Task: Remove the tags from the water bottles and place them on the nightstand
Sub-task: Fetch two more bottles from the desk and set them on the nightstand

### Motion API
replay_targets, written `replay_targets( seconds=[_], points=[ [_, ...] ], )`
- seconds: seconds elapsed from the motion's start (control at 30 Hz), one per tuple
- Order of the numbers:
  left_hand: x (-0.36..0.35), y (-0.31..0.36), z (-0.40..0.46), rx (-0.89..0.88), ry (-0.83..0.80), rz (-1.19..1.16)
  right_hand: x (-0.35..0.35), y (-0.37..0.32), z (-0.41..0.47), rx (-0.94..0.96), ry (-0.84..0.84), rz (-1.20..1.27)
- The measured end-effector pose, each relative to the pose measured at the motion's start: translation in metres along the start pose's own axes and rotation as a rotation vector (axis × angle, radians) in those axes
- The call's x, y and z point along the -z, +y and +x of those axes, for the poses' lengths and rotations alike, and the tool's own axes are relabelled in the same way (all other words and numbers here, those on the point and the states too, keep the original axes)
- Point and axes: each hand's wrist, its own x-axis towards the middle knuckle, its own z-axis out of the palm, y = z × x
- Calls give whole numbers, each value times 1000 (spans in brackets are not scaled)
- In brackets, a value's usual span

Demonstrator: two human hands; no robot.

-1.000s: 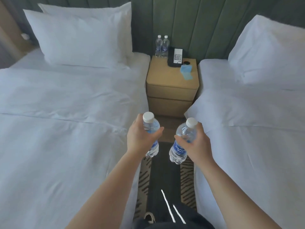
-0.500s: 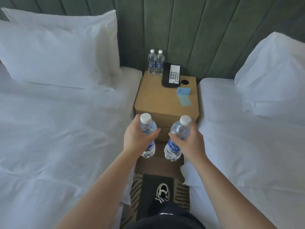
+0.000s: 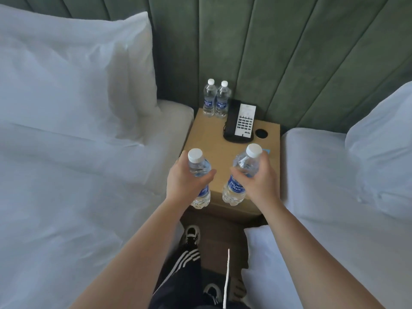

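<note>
My left hand [image 3: 186, 180] grips a clear water bottle [image 3: 199, 166] with a white cap and blue label, held upright over the nightstand's front left edge. My right hand [image 3: 259, 180] grips a second water bottle [image 3: 236, 188], tilted slightly right, above the front of the wooden nightstand [image 3: 210, 139]. Two more water bottles [image 3: 215, 99] stand side by side at the nightstand's back left corner. No tags show on any bottle. A scrap of blue paper [image 3: 266, 150] peeks out behind my right hand.
A black and white telephone [image 3: 241, 121] lies at the nightstand's back, with a round black hole [image 3: 260, 133] to its right. White beds with pillows flank the nightstand on both sides. A green padded headboard [image 3: 278, 52] rises behind. My feet stand in the narrow gap.
I have stepped closer to the nightstand; both hands with their bottles now hover over its front edge instead of in front of its drawers.
</note>
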Motion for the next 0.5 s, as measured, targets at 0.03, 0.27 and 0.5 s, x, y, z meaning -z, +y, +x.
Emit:
replay_targets(
  seconds=[0.03,0.27,0.5],
  points=[
    [-3,-3,17,11,-7,-9,-6,2,16,-5,-9,6],
    [-23,-26,147,46,-55,13,-63,22,128,-70,-52,41],
    [-61,-63,291,17,-129,39,-132,57,253,-143,-86,62]
  ],
)
